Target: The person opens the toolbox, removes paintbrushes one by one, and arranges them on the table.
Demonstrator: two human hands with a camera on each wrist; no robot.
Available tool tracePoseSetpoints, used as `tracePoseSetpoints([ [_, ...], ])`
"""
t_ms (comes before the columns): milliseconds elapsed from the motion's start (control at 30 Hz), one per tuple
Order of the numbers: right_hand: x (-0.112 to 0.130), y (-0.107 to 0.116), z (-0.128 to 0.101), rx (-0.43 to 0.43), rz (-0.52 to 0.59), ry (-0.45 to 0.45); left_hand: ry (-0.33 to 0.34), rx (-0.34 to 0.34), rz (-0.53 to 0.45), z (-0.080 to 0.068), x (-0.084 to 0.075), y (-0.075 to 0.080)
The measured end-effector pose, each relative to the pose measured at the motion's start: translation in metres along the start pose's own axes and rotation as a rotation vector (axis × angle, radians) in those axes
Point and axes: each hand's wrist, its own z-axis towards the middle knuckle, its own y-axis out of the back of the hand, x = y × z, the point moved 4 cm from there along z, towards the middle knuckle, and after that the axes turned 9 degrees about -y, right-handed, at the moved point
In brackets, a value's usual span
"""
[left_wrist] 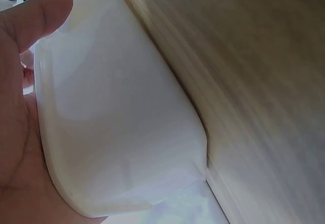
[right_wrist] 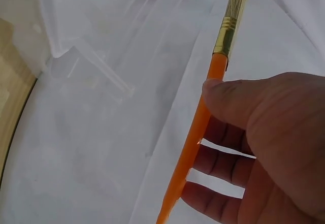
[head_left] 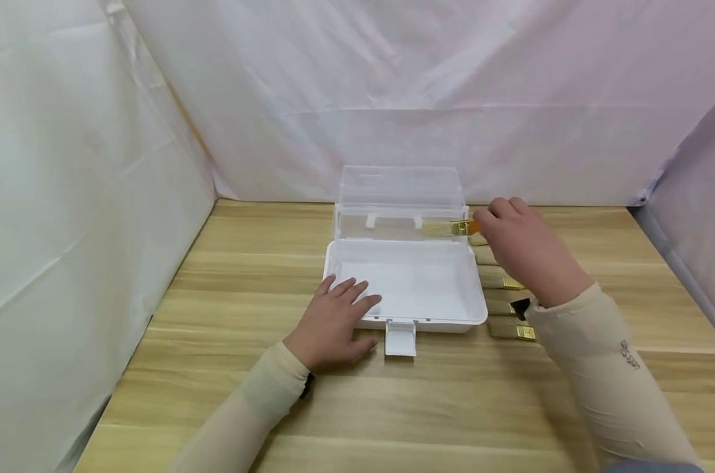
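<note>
A white plastic box [head_left: 472,309] lies open on the wooden table, its clear lid [head_left: 399,190] standing up at the back. My left hand [head_left: 336,318] rests flat on the box's front left corner, fingers straight; the left wrist view shows the palm [left_wrist: 18,132] against the white box wall [left_wrist: 122,132]. My right hand [head_left: 520,243] pinches a paintbrush [head_left: 452,228] with an orange handle and gold ferrule, holding it above the box's right rear corner, bristles pointing left. In the right wrist view the thumb and fingers [right_wrist: 254,132] grip the orange handle of the paintbrush [right_wrist: 203,117].
Several more brushes [head_left: 508,309] with gold ferrules lie in a row on the table right of the box, partly hidden by my right arm. The box's latch [head_left: 401,338] hangs open at the front. White sheets wall the table on three sides.
</note>
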Motion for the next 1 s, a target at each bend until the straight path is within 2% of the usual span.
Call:
tracePoseSetpoints([
  [200, -0.011, -0.001, -0.024, 0.009, 0.003, -0.035, 0.0, 0.007, -0.016, 0.0, 0.0, 0.003],
  [533, -0.035, -0.008, -0.08, 0.114, -0.007, -0.15, 0.006, 0.01, -0.022, -0.001, -0.002, 0.004],
  [767, -0.057, -0.014, -0.124, 0.137, -0.005, -0.15, 0.002, -0.006, -0.023, -0.001, -0.002, 0.003],
  [1000, -0.06, -0.024, -0.154, 0.15, 0.015, -0.119, 0.006, -0.007, -0.01, -0.002, -0.001, 0.002],
])
